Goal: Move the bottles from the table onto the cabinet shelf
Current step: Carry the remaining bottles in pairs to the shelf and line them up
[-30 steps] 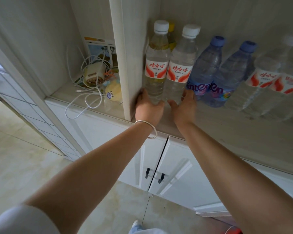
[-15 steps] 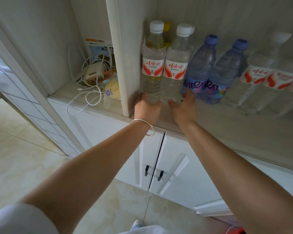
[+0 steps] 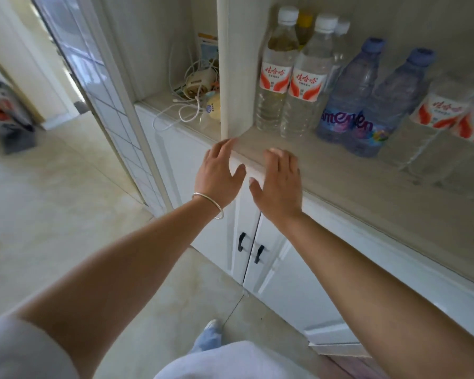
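Two white-capped bottles with red labels, one point(image 3: 274, 75) against the divider and one point(image 3: 306, 80) beside it, stand upright on the cabinet shelf point(image 3: 348, 184). To their right stand two blue-capped bottles point(image 3: 367, 99) and more red-labelled bottles point(image 3: 443, 119). A yellow-capped bottle point(image 3: 304, 26) stands behind the front row. My left hand point(image 3: 219, 173), with a silver bangle, and my right hand point(image 3: 279, 181) hover at the shelf's front edge, fingers spread, holding nothing, apart from the bottles.
A vertical divider point(image 3: 225, 67) splits the shelf. The left compartment holds a tangle of white cables and a charger point(image 3: 197, 86). Below are white cabinet doors with black handles point(image 3: 249, 247). A glass-panelled door point(image 3: 99, 86) stands to the left over a tiled floor.
Both hands have let go of the two front bottles and drawn back from them to the shelf's front edge. The view has swung left.
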